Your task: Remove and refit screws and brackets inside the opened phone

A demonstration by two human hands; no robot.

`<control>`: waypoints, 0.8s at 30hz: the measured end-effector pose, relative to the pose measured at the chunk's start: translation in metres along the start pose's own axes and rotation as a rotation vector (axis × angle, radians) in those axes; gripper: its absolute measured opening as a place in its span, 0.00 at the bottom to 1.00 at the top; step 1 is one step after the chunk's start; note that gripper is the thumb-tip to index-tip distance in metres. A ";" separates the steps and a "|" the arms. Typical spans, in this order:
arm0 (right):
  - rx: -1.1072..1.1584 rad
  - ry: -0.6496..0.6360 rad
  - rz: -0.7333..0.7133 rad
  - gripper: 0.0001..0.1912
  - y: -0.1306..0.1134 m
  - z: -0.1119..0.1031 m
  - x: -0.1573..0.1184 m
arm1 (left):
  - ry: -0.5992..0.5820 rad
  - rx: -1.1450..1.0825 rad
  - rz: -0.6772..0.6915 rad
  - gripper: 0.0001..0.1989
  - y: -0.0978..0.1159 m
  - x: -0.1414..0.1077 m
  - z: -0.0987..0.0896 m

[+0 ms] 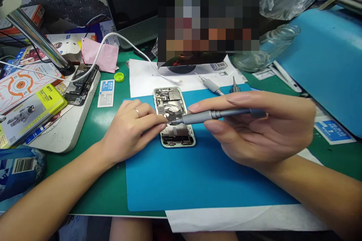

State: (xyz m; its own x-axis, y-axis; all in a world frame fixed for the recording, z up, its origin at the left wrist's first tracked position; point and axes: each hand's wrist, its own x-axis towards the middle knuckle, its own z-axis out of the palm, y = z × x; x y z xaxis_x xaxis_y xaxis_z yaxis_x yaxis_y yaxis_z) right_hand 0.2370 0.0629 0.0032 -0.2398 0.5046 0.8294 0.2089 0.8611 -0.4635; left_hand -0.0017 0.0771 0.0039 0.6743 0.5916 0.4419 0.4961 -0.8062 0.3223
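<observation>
An opened smartphone [174, 130] with its inner parts bare lies on the blue mat [198, 180]. My right hand [263, 128] grips a grey precision screwdriver [200, 117], held nearly level above the phone with its tip pointing left. My left hand [132, 126], a ring on one finger, has its fingertips pinched together at the screwdriver's tip, over the phone's left edge. What lies between those fingertips, if anything, is too small to make out. Beyond the phone, two more screwdrivers rest: a silver one [210, 85] and a dark one [234, 87].
A white cable [127, 40] arches across the back left. Another opened phone [80, 86], a yellow battery box [45, 101] and a lamp post [42, 39] crowd the left. A green cap [119, 77] lies near stickers. A glass jar [263, 52] and a monitor [138, 0] stand behind.
</observation>
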 end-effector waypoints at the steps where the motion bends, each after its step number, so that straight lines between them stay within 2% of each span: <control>1: -0.008 -0.004 -0.006 0.34 0.000 0.000 0.000 | 0.002 -0.001 0.002 0.08 0.000 0.000 0.000; 24: -0.001 -0.009 0.041 0.34 0.000 0.001 -0.003 | -0.006 -0.011 -0.019 0.08 0.000 0.000 0.001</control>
State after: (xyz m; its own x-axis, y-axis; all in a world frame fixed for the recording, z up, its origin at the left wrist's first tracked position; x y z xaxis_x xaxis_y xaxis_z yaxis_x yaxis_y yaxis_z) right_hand 0.2370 0.0613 0.0011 -0.2393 0.5399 0.8070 0.2198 0.8397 -0.4966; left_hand -0.0014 0.0775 0.0032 0.6683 0.6066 0.4305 0.5025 -0.7949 0.3400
